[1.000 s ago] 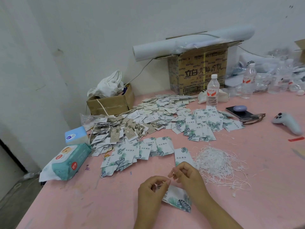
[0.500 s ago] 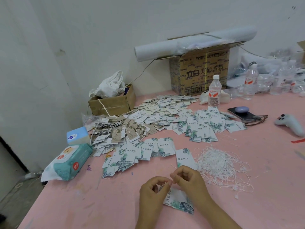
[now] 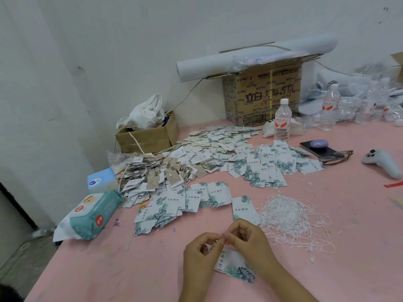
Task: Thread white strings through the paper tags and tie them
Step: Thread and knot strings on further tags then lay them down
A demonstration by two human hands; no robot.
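Note:
My left hand (image 3: 201,256) and my right hand (image 3: 250,240) meet fingertip to fingertip near the front of the pink table (image 3: 327,269), both pinching a thin white string (image 3: 214,243). Under them hangs a white paper tag (image 3: 234,267) with green leaf print; its top is hidden by my fingers. A loose pile of white strings (image 3: 290,216) lies just right of my right hand. Another leaf tag (image 3: 244,209) lies flat behind my hands. Rows of leaf tags (image 3: 187,201) spread to the left.
A big heap of tags (image 3: 207,153) fills the table's middle. Wet wipes pack (image 3: 91,216) and tissue box (image 3: 101,180) sit at left. Cardboard boxes (image 3: 148,138) (image 3: 266,94), water bottle (image 3: 282,119), phone (image 3: 318,147) and controller (image 3: 383,162) stand behind and to the right.
My hands stay at the same spot, fingertips closing together on the string above the tag. The camera view has shifted slightly.

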